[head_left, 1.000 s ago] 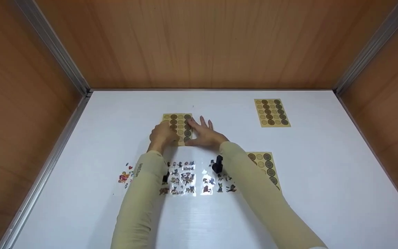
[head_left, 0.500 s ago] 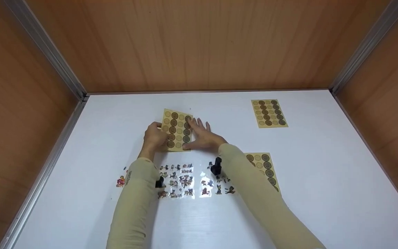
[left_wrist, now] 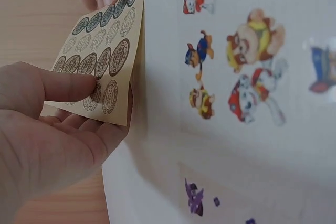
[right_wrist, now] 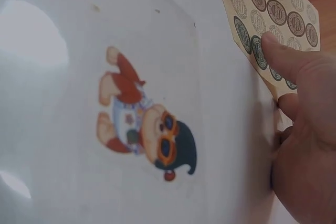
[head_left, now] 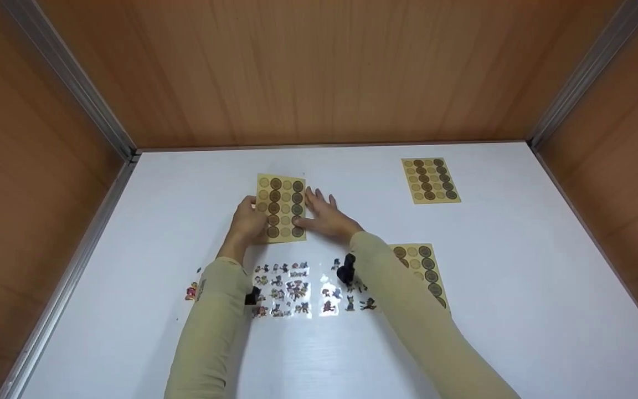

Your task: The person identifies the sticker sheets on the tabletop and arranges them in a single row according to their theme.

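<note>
A tan sheet of round stickers (head_left: 281,206), with rows of pale, brown and dark circles, is raised off the white table, tilted. My left hand (head_left: 248,224) grips its left edge; in the left wrist view the thumb lies on top and the fingers (left_wrist: 89,129) are underneath. At the right edge, my right hand (head_left: 331,220) pinches the sheet. The right wrist view has that thumb (right_wrist: 286,59) over the dark circles and curled fingers below the edge. Part of the sheet's underside is hidden.
Two more tan sticker sheets lie to the right: one farther back (head_left: 431,180), one nearer (head_left: 432,271), partly under the right sleeve. Cartoon-animal stickers (head_left: 297,288) lie in front of the hands, more at far left (head_left: 191,291). Wooden walls (head_left: 319,72) enclose the table.
The sheet, flat on the table a second ago, has come up off it. My left hand has shifted left and taken its left edge; my right thumb has moved onto its right edge.
</note>
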The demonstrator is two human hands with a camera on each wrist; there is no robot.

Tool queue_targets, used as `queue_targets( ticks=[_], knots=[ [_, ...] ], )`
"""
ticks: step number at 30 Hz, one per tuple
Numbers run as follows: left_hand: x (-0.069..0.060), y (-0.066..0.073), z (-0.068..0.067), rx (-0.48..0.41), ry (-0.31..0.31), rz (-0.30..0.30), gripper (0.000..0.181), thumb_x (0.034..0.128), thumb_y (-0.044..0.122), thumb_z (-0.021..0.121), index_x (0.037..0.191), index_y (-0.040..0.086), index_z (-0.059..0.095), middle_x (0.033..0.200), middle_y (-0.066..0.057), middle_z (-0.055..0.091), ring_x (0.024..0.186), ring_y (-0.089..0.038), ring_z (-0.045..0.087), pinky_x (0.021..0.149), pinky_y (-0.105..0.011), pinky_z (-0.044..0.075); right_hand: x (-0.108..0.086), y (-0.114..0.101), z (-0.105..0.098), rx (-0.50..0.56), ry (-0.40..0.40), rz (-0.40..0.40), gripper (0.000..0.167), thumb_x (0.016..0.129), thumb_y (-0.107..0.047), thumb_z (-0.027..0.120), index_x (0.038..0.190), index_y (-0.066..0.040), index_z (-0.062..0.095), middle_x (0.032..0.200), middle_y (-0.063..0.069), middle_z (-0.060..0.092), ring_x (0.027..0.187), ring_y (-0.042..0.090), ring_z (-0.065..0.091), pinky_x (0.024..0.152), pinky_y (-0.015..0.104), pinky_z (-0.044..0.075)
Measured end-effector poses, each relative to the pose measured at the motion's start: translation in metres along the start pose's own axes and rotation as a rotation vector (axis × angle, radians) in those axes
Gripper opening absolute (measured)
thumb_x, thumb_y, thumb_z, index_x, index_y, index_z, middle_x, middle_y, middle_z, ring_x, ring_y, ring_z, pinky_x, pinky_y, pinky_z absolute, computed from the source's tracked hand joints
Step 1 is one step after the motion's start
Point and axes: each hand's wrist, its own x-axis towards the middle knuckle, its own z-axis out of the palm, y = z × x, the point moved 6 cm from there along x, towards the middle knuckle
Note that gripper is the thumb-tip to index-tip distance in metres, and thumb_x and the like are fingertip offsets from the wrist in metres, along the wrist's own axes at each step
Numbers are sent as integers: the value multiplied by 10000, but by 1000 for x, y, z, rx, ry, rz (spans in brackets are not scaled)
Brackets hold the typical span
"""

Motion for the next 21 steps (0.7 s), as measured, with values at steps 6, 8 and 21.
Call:
queue_targets(
  ticks=[6, 8, 21],
  knots=[
    [0, -2, -1, 6, -7, 7, 478, 975, 22, 458, 1448, 91, 441, 1210, -121, 585, 1097, -248, 547, 981, -408, 469, -1, 0, 1, -7, 26, 18, 922, 970, -435, 658, 1629, -107, 103, 1684, 95, 81, 1547, 265, -82, 1213, 435, -155],
    [-1, -2, -1, 2, -4, 14, 478, 979, 28, 449, 1452, 92, 439, 1211, -115, 582, 1091, -240, 546, 975, -401, 470, -3, 1, 2, 27, 41, 36, 918, 961, -429, 671, 1636, -154, 113, 1688, 71, 84, 1546, 264, -92, 1211, 455, -151],
    [-11, 10, 13, -101, -73, 70, 493, 905, -42, 418, 1378, 88, 463, 1173, -107, 556, 1042, -244, 521, 902, -387, 474, -11, 4, -5, 478, 73, -3, 840, 1015, -157, 629, 1647, -198, 78, 1544, 81, 471, 1318, 208, 543, 1228, 380, 233]
  ],
)
